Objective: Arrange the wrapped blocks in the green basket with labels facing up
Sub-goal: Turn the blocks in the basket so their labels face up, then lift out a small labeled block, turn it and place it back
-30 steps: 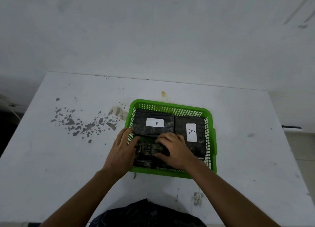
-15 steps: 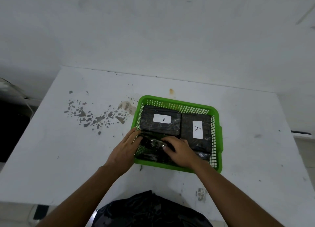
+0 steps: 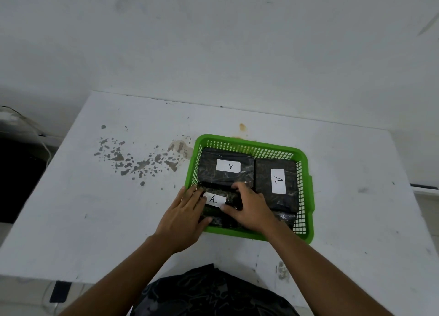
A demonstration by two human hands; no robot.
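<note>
We record one green plastic lattice basket [image 3: 306, 180] on the right half of the white worktop [image 3: 95, 220]. It holds three dark film-wrapped blocks. The far-left block [image 3: 213, 173] shows its white paper label [image 3: 228, 166], marked A, facing up. The right-hand block [image 3: 285, 197] shows its label [image 3: 278, 181] likewise. The near-left block [image 3: 231, 197] lies in the front of the basket, its label [image 3: 213, 200] up and partly covered. We note our left hand [image 3: 183, 217] against that block's left end at the basket wall, and our right hand [image 3: 251, 207] laid across its top; both grips rest on it. The worktop bears grey chipped patches [image 3: 133, 159] and a rust-coloured stain [image 3: 242, 126]. A plain white wall [image 3: 213, 42] stands behind.
</note>
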